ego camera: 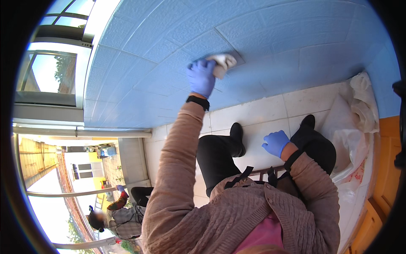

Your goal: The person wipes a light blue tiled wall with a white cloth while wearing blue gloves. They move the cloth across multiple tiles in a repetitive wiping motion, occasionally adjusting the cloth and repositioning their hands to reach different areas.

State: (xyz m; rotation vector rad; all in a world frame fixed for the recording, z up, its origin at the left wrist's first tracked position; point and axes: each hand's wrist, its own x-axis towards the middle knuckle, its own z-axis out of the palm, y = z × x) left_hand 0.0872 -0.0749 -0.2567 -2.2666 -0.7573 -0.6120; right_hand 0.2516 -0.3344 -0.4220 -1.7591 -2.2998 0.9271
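Observation:
My left hand [201,77], in a blue-violet disposable glove, presses a folded whitish cloth [225,61] against the blue brick-patterned wall [190,44]. The cloth is bunched and slightly blurred, and its edges stick out past my fingers. My right hand [275,144], gloved alike, hangs between my knees above the tiled floor [260,116]. Its fingers look loosely curled, but the palm side is hidden; no object shows in it.
White plastic sheeting [345,136] lies heaped by my right leg, next to an orange wooden door [385,158]. A window [47,77] adjoins the wall at left. Beyond a glazed frame [76,193], another person [123,219] in a plaid top reaches toward a bar.

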